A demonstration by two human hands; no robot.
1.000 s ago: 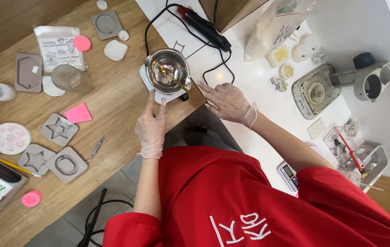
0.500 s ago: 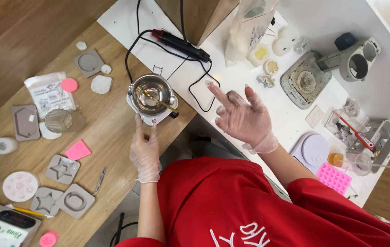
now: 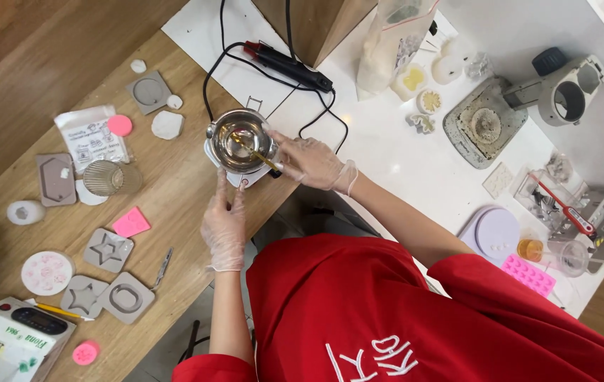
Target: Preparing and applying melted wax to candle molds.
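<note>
Right hand (image 3: 312,161) pinches the stick (image 3: 256,153) lying in the metal pot (image 3: 240,139). Left hand (image 3: 224,223) rests flat, fingers extended, touching the small white heater (image 3: 244,177) under the pot on the wooden surface (image 3: 174,191).

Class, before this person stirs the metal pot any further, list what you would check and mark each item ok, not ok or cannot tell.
1. Right hand grips the yellow stirring stick: ok, fingers pinch its near end.
2. Left hand steadies the white heater base: ok, fingertips at its front edge.
3. Metal pot sits level on the base: ok.
4. Both hands gloved: ok.
5. Black cable clear of the pot: not ok, it loops close beside it.
6. Heater switched on: cannot tell.
</note>
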